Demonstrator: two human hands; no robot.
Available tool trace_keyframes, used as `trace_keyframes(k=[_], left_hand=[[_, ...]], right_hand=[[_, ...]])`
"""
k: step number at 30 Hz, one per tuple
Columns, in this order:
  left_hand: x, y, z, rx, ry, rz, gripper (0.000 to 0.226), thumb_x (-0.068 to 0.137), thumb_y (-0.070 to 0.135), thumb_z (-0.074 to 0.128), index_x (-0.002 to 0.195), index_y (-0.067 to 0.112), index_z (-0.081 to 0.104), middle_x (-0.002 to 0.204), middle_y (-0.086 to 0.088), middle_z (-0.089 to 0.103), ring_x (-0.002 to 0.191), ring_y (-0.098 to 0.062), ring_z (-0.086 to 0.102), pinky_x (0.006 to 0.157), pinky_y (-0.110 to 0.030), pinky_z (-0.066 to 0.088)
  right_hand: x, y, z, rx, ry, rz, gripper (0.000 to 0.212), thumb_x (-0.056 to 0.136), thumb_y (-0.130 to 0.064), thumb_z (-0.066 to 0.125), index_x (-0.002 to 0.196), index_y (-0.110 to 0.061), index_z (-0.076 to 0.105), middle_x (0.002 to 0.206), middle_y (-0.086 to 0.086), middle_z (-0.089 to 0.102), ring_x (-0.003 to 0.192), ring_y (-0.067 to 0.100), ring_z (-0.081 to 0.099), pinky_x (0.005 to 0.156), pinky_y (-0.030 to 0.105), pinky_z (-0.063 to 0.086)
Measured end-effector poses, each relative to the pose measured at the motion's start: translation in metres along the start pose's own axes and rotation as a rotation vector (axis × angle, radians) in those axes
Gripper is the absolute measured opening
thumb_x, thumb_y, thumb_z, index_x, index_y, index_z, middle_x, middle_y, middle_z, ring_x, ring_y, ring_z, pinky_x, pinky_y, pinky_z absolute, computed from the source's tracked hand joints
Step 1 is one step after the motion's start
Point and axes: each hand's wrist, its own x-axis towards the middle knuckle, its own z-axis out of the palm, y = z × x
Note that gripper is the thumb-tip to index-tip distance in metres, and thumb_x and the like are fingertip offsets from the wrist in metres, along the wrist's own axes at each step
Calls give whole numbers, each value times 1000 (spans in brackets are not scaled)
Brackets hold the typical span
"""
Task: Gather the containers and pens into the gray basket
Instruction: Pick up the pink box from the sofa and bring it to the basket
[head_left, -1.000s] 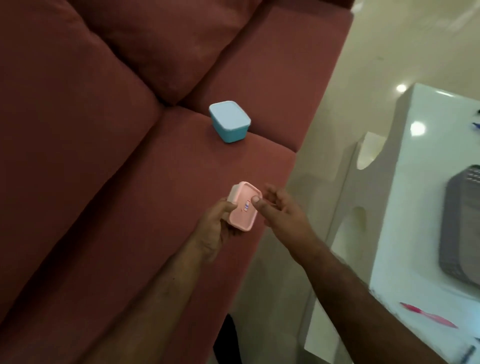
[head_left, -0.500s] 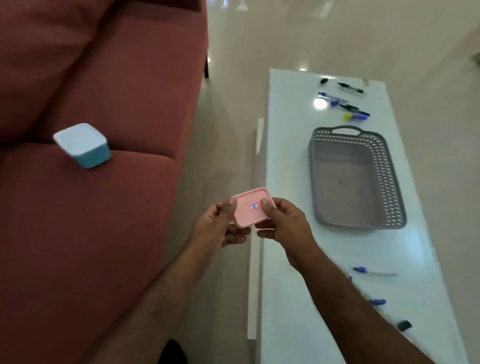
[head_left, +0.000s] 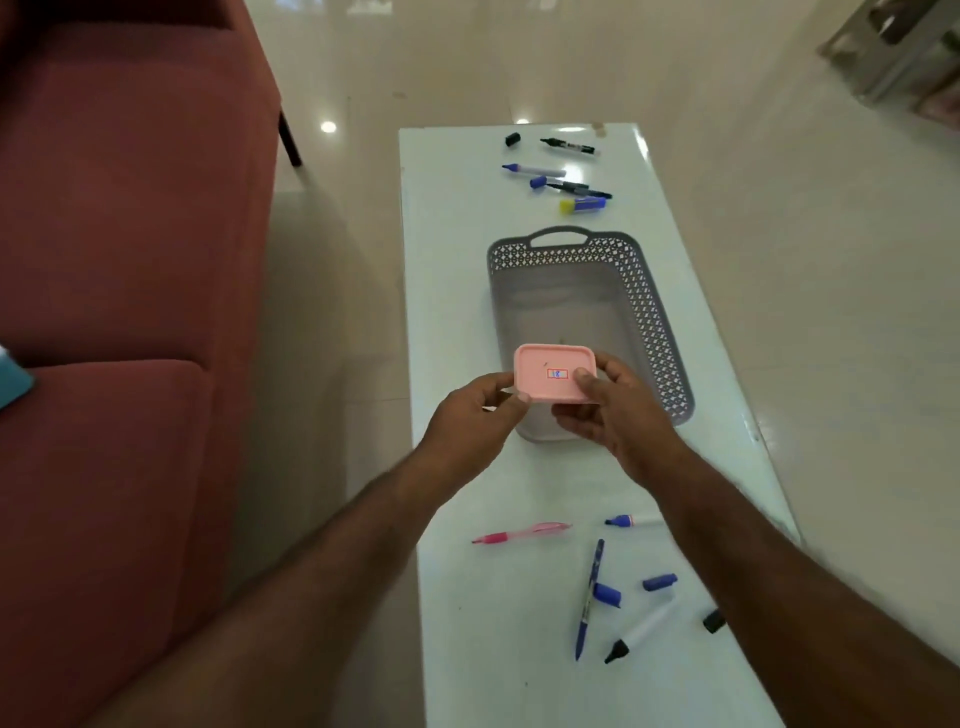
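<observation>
- Head view, grip: we hold the pink box (head_left: 555, 373) in both hands, the left hand (head_left: 475, 422) pinching its left edge and the right hand (head_left: 610, 410) curled round its right side with the thumb on the lid. It hangs above the near end of the basket (head_left: 652, 312), which sits on the white table (head_left: 519, 623).
- Head view, risks: if we let go now, the box may strike the near rim and tip out onto the table, since it is not plainly past that rim. The lid could pop off on landing (we cannot tell how firmly it is seated).
- Head view, left to gather: pens lie at the far end (head_left: 569, 174) and the near end (head_left: 589, 597), with loose caps that could roll off.
- Head view, hidden: the box's body is behind our fingers. The teal box (head_left: 13, 376) on the sofa (head_left: 130, 208) is cut off at the frame's left edge. The sticker on the lid is too small to read.
</observation>
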Motion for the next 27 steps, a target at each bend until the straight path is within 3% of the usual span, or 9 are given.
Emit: trace_keyframes(k=[6,9,11,13,15,17,20,24,27], left_hand=[[22,-7,17,416,5,17,50,95,48,54,140,28,50,138,5,56,124,-16,54,105,-38,45],[29,-12,23,825,-14,199,57,96,49,50,147,24,42,154,3,42,143,-21,35,116,-38,30],[40,-13,27,1039,-44,274,63,96,51,47,151,22,34,160,1,32,150,-24,19,121,-42,18],[52,-14,31,1160,-91,269,68,96,55,44,153,22,27,162,0,24,152,-25,10,123,-46,8],[62,-16,35,1260,-135,268,73,94,60,42,154,23,23,163,-1,23,153,-26,6,123,-49,2],[70,-20,39,1345,-163,292,75,92,63,41,153,23,25,162,-2,26,153,-26,7,122,-51,-1],[76,-22,46,1415,-204,315,75,91,67,38,152,23,29,160,-3,30,153,-27,8,122,-53,-3],[79,-26,53,1462,-263,330,72,92,70,28,149,27,37,158,-3,35,152,-28,11,121,-54,-4],[78,-26,55,1484,-294,317,74,90,74,24,146,28,42,158,-4,34,152,-28,14,121,-54,-4]], right_hand=[[48,-10,-33,-462,62,-27,23,99,-19,53,120,-26,57,103,9,67,78,22,59,67,36,52],[68,-2,-34,-622,33,-12,27,96,-12,51,122,-15,58,100,12,66,73,22,57,52,24,43],[77,5,-28,-735,-11,10,27,93,-6,50,118,-10,59,102,16,68,76,27,62,46,24,46],[87,14,-23,-833,-28,34,29,87,-3,49,113,-7,60,106,20,68,87,34,67,63,39,60],[93,22,-20,-916,-38,63,31,84,-4,47,111,-7,61,108,18,66,94,35,66,74,48,61],[95,25,-18,-1029,-42,71,30,84,-5,48,111,-6,61,104,15,64,89,31,66,65,39,61],[98,23,-17,-1194,-47,69,27,83,-7,51,107,-7,63,93,11,64,69,22,61,49,24,46],[105,22,-21,-1307,-114,17,36,82,-10,56,117,-10,63,110,12,68,96,27,63,76,31,51],[105,24,-26,-1327,-187,-18,38,81,-14,60,119,-12,63,114,11,67,101,27,63,81,31,50]])
